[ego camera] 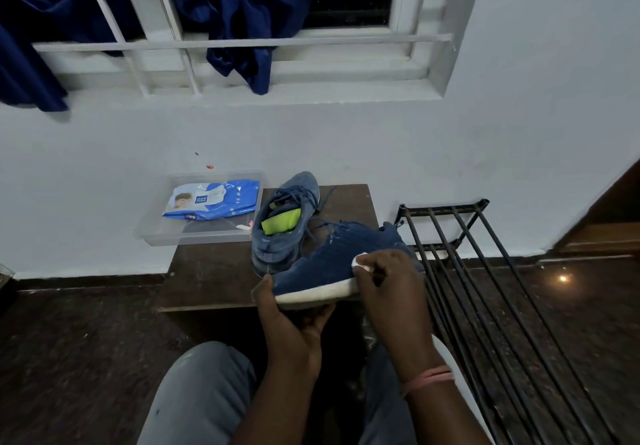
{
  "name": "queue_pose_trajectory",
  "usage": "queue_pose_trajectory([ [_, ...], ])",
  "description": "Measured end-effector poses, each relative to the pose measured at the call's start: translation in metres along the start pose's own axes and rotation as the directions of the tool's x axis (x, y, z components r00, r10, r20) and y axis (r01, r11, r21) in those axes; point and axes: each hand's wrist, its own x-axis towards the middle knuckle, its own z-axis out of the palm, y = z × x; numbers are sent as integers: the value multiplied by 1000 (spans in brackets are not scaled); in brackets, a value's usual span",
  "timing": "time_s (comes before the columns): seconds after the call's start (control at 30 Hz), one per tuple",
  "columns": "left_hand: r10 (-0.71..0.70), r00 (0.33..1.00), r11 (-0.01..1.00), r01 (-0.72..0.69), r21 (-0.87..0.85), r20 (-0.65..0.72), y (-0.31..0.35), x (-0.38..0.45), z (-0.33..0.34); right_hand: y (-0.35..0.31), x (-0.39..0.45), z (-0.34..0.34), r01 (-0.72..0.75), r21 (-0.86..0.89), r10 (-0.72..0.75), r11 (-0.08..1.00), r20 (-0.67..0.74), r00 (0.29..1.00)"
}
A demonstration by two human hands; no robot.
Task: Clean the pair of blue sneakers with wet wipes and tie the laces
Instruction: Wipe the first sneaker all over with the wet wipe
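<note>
Sneaker being held above worktop edge; left hand cupping white sole, right hand pinching wet wipe against knit upper. Judging light, soft upper; sole firmest hold. Second sneaker resting on worktop, unlaced.

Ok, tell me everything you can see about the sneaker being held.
The held sneaker has a dark blue knit-looking upper, a white sole edge and loose, untied blue laces. It lies roughly level, toe toward the left, above the front edge of the brown table. The left hand cups it from beneath, thumb on the toe. The right hand presses a white wipe against its side.
</note>
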Motion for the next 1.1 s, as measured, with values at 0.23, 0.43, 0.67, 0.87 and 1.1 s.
queue_pose_trajectory([
  [0.23,26,999,999,-28,37,46,4,6,-1,2,16,-4,-11,-62,9,998,-20,1000],
  [0.43,22,998,999,-24,29,52,2,7,-1,-25,0,15,-54,-29,57,998,79,995],
  [0.67,57,991,997,-64,51,118,7,10,0,10,47,-11,-111,-189,102,976,-58,993],
  [0.87,32,992,997,-40,64,124,11,10,-2,-34,-4,17,5,-66,1,998,84,996],
  [1.1,53,994,998,-57,38,91,15,10,-4,7,35,-6,-95,-219,80,971,-74,994],
])
